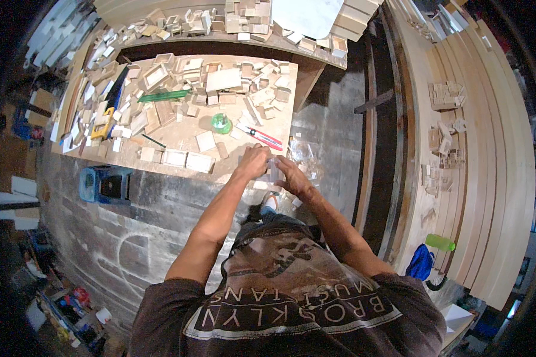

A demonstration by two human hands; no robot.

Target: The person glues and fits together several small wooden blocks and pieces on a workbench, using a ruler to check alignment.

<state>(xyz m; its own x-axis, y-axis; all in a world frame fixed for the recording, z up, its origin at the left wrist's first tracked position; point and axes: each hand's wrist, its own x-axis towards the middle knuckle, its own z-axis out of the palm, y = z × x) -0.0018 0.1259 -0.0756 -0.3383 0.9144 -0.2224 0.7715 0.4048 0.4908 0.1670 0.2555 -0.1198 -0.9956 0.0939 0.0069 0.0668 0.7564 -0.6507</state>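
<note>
My left hand [253,162] and my right hand [293,177] meet at the near edge of a wooden worktable [178,134]. Between them they grip a small clear plastic piece [274,168], held upright just off the table's corner. A red-handled cutter [261,137] lies on the table just beyond my hands. A green round container [221,123] stands a little farther in. Flat square wood pieces [199,160] lie to the left of my left hand.
Many small wooden blocks and open boxes cover the table and a shelf [232,24] behind it. A green ruler [164,95] and a yellow tool [101,128] lie left. A blue machine [106,184] sits on the floor. Long boards [476,149] with wood bits run along the right.
</note>
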